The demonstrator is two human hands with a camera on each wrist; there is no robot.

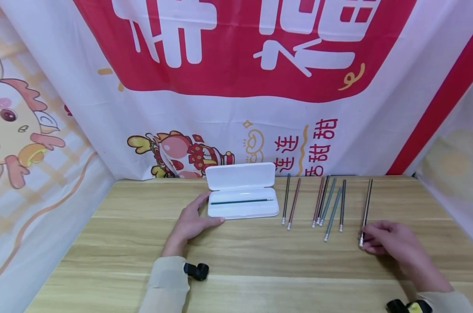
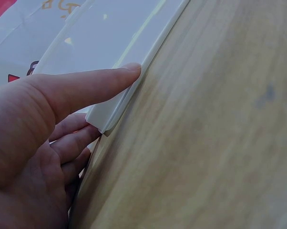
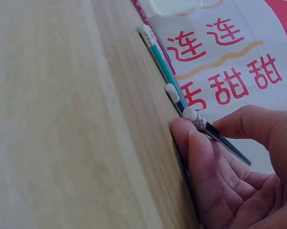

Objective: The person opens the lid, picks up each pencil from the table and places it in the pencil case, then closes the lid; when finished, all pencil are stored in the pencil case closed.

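Observation:
A white pencil case [image 1: 243,213] lies with its lid raised, a green pencil [image 1: 240,201] lengthwise inside it. My left hand [image 1: 191,221] grips the case by its left end. In the left wrist view, the thumb [image 2: 98,86] lies along the case's edge and the fingers curl at its corner. At the right, my right hand [image 1: 393,241] pinches a black pencil [image 1: 367,202] near its white eraser end. The right wrist view shows that eraser [image 3: 191,114] between thumb and fingers. Whether the pencil's far tip touches the table cannot be made out.
Between case and right hand lie several pencils: a black one [image 1: 286,200] and a red one [image 1: 294,204] close to the case, then a cluster with blue-green pencils [image 1: 332,215] and another dark one [image 1: 342,206]. A printed cloth [image 1: 236,108] hangs behind the wooden table [image 1: 260,261].

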